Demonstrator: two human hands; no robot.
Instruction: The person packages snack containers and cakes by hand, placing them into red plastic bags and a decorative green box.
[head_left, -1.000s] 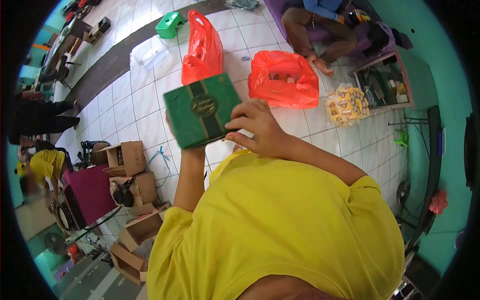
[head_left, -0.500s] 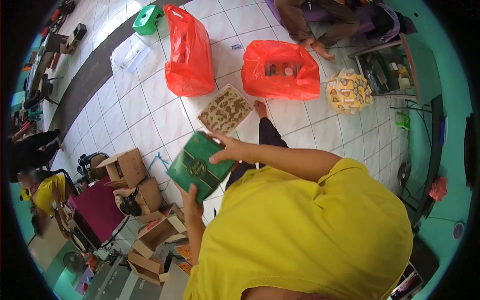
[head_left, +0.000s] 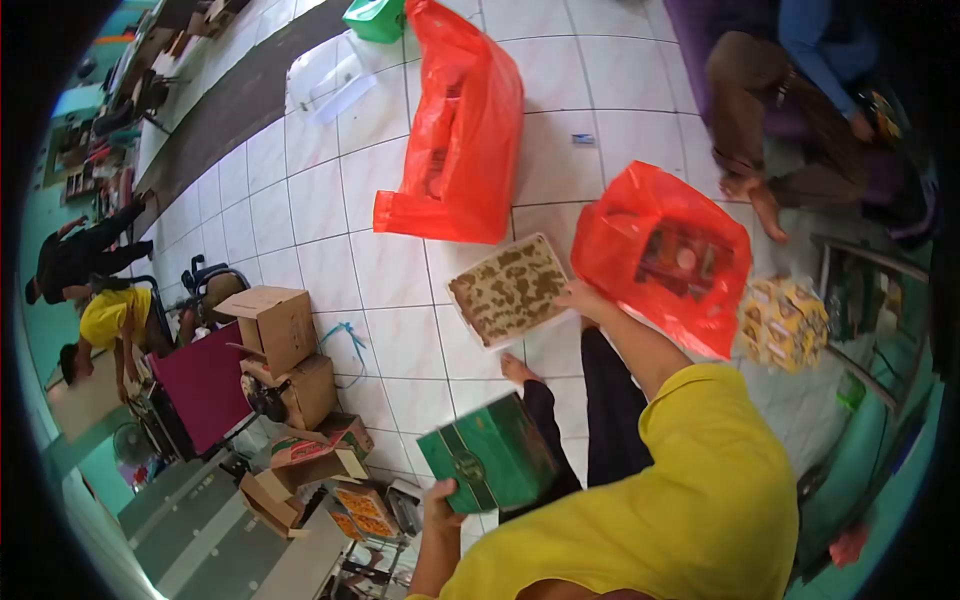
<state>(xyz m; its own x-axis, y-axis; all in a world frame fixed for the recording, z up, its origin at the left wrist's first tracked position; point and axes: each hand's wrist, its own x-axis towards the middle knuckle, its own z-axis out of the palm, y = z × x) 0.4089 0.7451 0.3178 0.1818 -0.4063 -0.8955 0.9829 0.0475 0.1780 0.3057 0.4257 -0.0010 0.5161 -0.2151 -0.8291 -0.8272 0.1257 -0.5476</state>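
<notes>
A green box [head_left: 505, 450] with a dark band and a round emblem is held by my left hand [head_left: 440, 503], which grips its lower left corner. The box is tilted in front of my yellow shirt. My right hand [head_left: 580, 298] reaches forward, fingers stretched out at the right edge of a shallow rectangular container [head_left: 508, 290] with a brown and beige blotched top. That container lies on the tiled floor just beyond my foot. Close to my right hand stands an open red plastic bag [head_left: 625, 220], with packaged items showing inside.
Another filled red bag [head_left: 465, 150] stands farther left. A yellow patterned bundle [head_left: 783, 322] sits at right, near a seated person [head_left: 750, 120]. Cardboard boxes [head_left: 275, 325] are stacked at left. A clear plastic tub [head_left: 325, 85] and green stool [head_left: 375, 18] are at the back.
My right hand has let go of the green box and moved forward to the blotched container. My left hand keeps the box, now lower and closer to my body. The view has shifted.
</notes>
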